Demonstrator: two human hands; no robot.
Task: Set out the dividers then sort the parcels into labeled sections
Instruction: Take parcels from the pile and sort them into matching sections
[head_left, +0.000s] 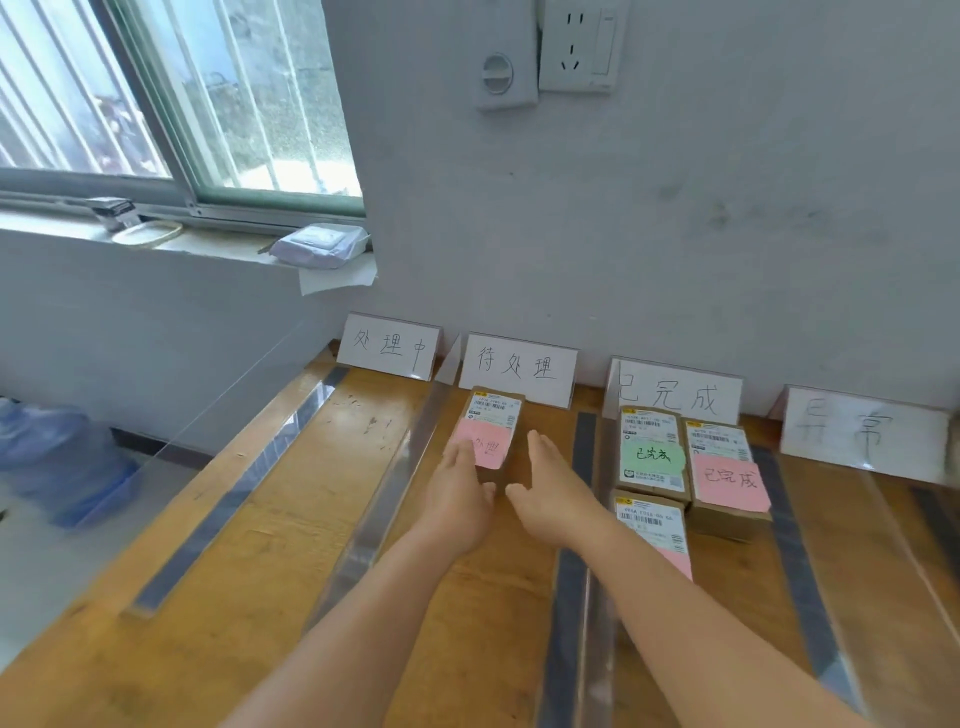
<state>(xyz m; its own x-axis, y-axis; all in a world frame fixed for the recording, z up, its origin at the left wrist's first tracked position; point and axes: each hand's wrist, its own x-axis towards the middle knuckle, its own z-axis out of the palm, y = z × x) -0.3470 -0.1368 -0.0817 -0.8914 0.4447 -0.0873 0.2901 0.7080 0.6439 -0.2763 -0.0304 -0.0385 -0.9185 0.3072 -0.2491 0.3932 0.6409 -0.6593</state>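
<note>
**Parcel squared up in its lane**

The pink-noted parcel (488, 436) lies below the 待处理 sign (519, 369), between clear dividers (395, 493). Left hand (460, 499) touches it, right hand (553, 493) flanks it, fingers straight, gripping nothing, probably aligning it on the tabletop (218, 597).

Wooden table (291, 519) with parcels (655, 457), dividers (382, 499)

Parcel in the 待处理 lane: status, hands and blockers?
Left hand open, fingers on parcel. Right hand open beside it, contact unclear. Parcel flat below 待处理 sign, between clear dividers. Nothing blocking.
</note>
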